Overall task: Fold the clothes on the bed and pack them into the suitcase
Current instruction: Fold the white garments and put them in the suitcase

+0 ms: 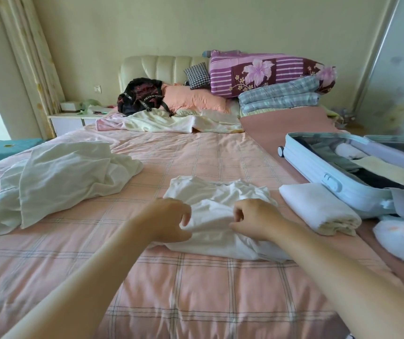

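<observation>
Head view is showing the task roughly midway: the left grip [171, 222] and right grip [253, 220] are both pinching a partly folded white garment [216, 192] lying mid-bed [196, 294]. The open suitcase [315, 167] at right is already holding several folded pieces. A folded white piece [315, 206] is waiting just beside it, and a loose white cloth [69, 177] at left is lying unfolded.

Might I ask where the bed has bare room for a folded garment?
Bare pink checked sheet: between the crumpled white garment and the open pale blue suitcase, and along the near edge. Crowded near the suitcase: folded white cloth, gripped white shirt.
</observation>
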`<state>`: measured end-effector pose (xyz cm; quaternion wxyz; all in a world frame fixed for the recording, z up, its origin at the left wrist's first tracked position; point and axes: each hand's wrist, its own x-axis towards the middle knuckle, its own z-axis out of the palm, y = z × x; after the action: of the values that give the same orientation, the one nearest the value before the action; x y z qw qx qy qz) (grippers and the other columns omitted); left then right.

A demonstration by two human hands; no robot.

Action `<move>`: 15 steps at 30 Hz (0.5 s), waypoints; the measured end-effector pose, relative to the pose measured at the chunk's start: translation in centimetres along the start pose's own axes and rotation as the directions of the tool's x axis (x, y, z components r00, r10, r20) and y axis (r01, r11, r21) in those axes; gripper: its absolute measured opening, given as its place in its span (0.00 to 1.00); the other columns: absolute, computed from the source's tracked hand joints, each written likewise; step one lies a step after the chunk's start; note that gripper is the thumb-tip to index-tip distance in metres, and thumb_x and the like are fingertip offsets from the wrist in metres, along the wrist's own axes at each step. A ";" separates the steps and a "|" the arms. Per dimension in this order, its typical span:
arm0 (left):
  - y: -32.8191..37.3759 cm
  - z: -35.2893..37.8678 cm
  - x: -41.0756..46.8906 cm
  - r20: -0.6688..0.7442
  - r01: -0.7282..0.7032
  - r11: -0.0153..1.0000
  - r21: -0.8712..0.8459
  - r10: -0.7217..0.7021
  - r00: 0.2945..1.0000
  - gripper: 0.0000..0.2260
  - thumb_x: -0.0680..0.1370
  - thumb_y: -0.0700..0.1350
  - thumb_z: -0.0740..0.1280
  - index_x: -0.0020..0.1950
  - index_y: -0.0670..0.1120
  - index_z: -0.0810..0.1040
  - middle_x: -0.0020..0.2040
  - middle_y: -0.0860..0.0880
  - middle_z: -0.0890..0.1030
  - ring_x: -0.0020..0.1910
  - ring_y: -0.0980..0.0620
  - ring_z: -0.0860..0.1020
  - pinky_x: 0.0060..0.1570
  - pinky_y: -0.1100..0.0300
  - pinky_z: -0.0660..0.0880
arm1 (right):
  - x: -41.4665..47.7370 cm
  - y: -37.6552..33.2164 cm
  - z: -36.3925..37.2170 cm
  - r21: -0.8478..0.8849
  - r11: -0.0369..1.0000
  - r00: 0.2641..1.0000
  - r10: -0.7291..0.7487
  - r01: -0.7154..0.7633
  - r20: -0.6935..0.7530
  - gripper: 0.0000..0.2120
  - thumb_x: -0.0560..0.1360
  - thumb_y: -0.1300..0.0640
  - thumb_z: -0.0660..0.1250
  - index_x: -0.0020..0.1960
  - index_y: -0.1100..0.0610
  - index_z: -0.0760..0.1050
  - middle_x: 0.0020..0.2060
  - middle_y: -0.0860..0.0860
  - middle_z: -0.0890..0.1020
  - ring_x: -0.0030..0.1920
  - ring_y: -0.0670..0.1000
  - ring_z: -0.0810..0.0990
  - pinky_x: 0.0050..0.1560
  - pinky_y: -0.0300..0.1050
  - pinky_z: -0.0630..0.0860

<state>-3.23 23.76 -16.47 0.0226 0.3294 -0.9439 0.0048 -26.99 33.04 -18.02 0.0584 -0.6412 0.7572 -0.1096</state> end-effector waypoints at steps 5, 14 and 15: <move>5.6 2.8 2.5 0.014 -0.167 0.977 -0.130 0.171 0.985 0.15 0.70 0.59 0.72 0.53 0.55 0.75 0.51 0.58 0.75 0.52 0.54 0.74 0.54 0.55 0.74 | -1.6 2.9 -1.2 -0.388 0.867 0.945 0.324 -0.313 -0.037 0.33 0.73 0.27 0.55 0.65 0.50 0.73 0.58 0.48 0.80 0.56 0.53 0.79 0.44 0.46 0.70; 10.0 3.6 4.9 0.055 -0.146 0.956 -0.255 0.165 0.985 0.07 0.74 0.45 0.72 0.50 0.54 0.85 0.46 0.59 0.81 0.44 0.62 0.77 0.44 0.67 0.69 | -4.1 7.4 -2.4 0.060 0.871 0.853 0.491 -0.488 -0.176 0.22 0.85 0.44 0.54 0.59 0.59 0.78 0.56 0.57 0.82 0.58 0.59 0.79 0.51 0.47 0.71; 10.4 3.3 5.0 0.092 -0.136 0.939 -0.317 0.174 0.981 0.06 0.73 0.45 0.74 0.49 0.54 0.85 0.43 0.60 0.81 0.39 0.65 0.76 0.42 0.70 0.68 | -4.5 8.1 -2.8 -0.023 0.843 0.833 0.527 -0.538 -0.167 0.21 0.84 0.45 0.55 0.62 0.59 0.78 0.59 0.58 0.81 0.60 0.60 0.79 0.55 0.48 0.73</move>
<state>-13.68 28.72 -19.49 0.0174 0.2460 -0.9557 -0.1607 -34.61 38.96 -17.45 0.0057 -0.3963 0.9112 -0.1122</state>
